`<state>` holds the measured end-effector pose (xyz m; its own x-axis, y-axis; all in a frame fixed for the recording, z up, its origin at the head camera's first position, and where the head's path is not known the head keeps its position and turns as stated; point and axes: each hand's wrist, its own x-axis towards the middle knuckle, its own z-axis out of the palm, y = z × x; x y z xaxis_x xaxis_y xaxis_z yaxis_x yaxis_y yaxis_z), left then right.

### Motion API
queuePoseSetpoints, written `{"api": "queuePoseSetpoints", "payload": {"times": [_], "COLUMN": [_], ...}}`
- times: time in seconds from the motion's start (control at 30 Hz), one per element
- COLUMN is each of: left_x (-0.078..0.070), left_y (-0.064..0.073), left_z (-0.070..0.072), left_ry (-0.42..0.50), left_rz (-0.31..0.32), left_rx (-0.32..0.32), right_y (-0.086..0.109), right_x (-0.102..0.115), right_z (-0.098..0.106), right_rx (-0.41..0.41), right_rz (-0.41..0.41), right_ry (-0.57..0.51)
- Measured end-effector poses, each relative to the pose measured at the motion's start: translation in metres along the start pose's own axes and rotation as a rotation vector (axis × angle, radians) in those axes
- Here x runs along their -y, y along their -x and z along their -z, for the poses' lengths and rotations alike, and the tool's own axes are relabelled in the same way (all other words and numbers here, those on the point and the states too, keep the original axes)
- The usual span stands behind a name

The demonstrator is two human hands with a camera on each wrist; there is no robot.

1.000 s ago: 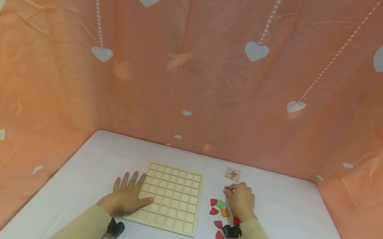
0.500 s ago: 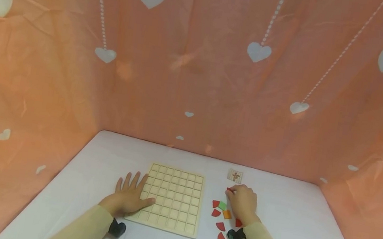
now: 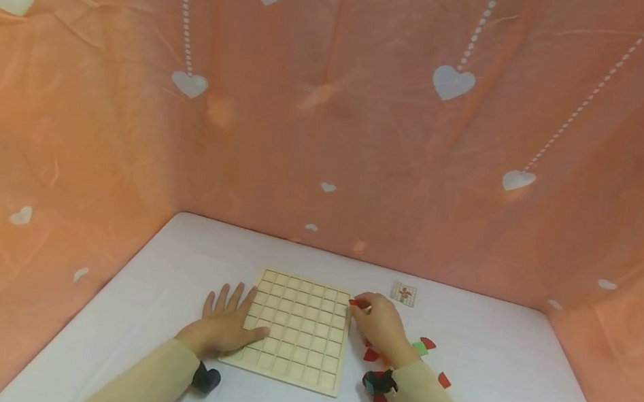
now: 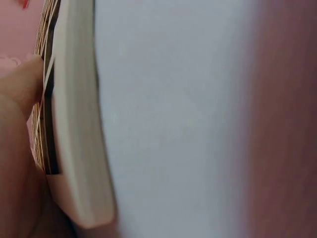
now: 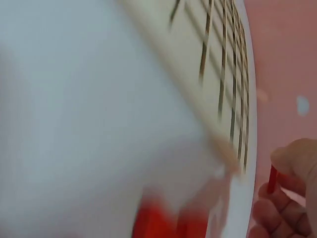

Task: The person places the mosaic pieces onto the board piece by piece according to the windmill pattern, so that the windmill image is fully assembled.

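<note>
A pale wooden grid board [image 3: 299,335] lies on the white table. My left hand [image 3: 225,329] rests on its left edge with fingers spread and the thumb reaching over the squares. In the left wrist view, the board's thick edge [image 4: 84,119] runs beside the thumb. Between thumb and fingers, my right hand [image 3: 382,325] pinches a small red piece [image 3: 354,302] at the board's far right corner. The right wrist view shows this red piece [image 5: 272,179] edge-on; whether it touches the board I cannot tell.
A small pattern card [image 3: 404,294] lies behind the right hand. Around the right forearm are a green square piece [image 3: 420,347] and several red quarter-round pieces [image 3: 444,380], some partly covered by the arm. An orange curtain with hearts [image 3: 332,127] encloses the table.
My right hand has moved left with the red piece, from near the card to the board's right edge. The left hand stays on the board. The head view has shifted slightly.
</note>
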<state>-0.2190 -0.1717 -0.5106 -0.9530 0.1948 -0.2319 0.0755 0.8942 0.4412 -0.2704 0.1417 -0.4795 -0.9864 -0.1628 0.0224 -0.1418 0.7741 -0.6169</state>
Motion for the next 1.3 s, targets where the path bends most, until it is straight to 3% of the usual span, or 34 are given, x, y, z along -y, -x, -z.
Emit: {"api": "queuePoseSetpoints", "payload": {"times": [0.23, 0.57, 0.93, 1.13, 1.3], "left_x": [0.001, -0.013, -0.010, -0.006, -0.003], "left_y": [-0.008, -0.002, -0.004, 0.000, 0.001], "left_z": [-0.010, -0.003, -0.005, -0.003, -0.002], "left_ry": [-0.022, -0.062, -0.052, -0.033, -0.034], "left_rz": [-0.002, -0.025, -0.009, -0.002, 0.022], "left_rx": [-0.023, -0.010, -0.006, -0.024, -0.020], "right_y": [-0.007, -0.018, -0.018, -0.011, -0.006], "right_x": [0.029, 0.040, 0.044, 0.055, 0.059], "right_z": [-0.032, -0.052, -0.051, -0.053, -0.060], "right_rx": [0.054, 0.043, 0.019, 0.159, 0.241], "right_rz": [0.174, 0.356, 0.394, 0.356, 0.323], "right_ry": [-0.029, 0.160, 0.207, 0.209, 0.287]}}
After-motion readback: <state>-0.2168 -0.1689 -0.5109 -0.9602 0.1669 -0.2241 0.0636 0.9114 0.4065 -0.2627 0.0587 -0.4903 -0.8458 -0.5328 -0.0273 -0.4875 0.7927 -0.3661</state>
